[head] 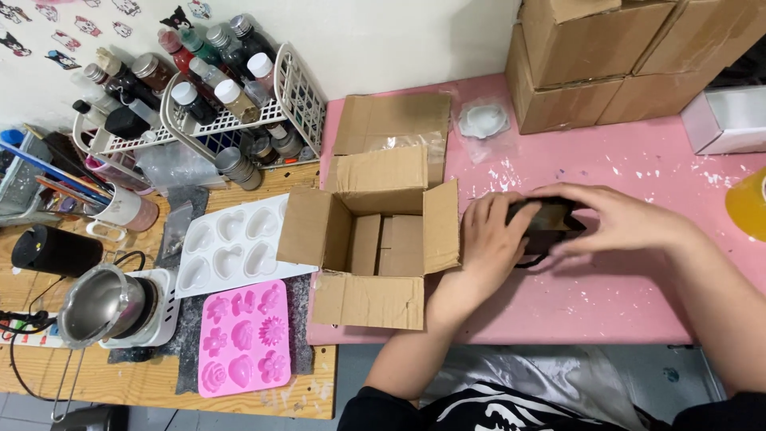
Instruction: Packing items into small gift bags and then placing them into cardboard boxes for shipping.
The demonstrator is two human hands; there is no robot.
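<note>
Both my hands hold a small dark object point(549, 223) just above the pink table point(606, 303). My left hand point(488, 239) grips its left end and my right hand point(614, 219) covers its top and right side, so most of it is hidden. Just left of my left hand stands an open cardboard box point(375, 239) with its flaps spread; its inside looks empty.
Stacked cardboard boxes point(606, 56) fill the far right corner, beside a white box point(726, 120). A white flower-shaped piece in a clear bag point(483, 121) lies behind. To the left are a white heart mould point(231, 243), a pink flower mould point(243, 335), a metal pot point(100, 307) and a bottle rack point(207, 96).
</note>
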